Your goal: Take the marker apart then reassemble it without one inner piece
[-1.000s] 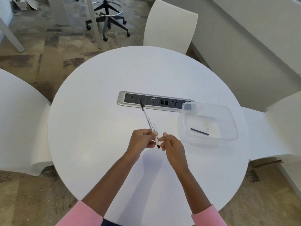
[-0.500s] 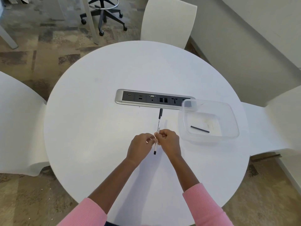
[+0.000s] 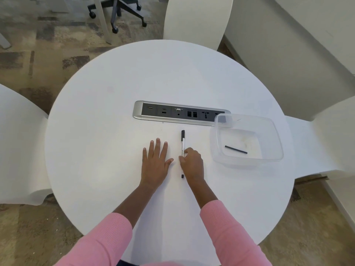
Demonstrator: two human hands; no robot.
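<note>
The white marker with a black cap lies lengthwise on the round white table, cap pointing away from me. My right hand rests over its lower half, fingers curled against the barrel. My left hand lies flat on the table just left of the marker, fingers spread, holding nothing. A thin black inner piece lies alone on the floor of a clear plastic container to the right of the marker.
A silver and black socket strip is set into the table just beyond the marker. White chairs stand at the left, far and right sides. A wheeled stool base is on the carpet beyond.
Both hands held the marker above the table before. Now the marker lies on the table, my left hand has let go and spread flat, and my right hand stays on the barrel.
</note>
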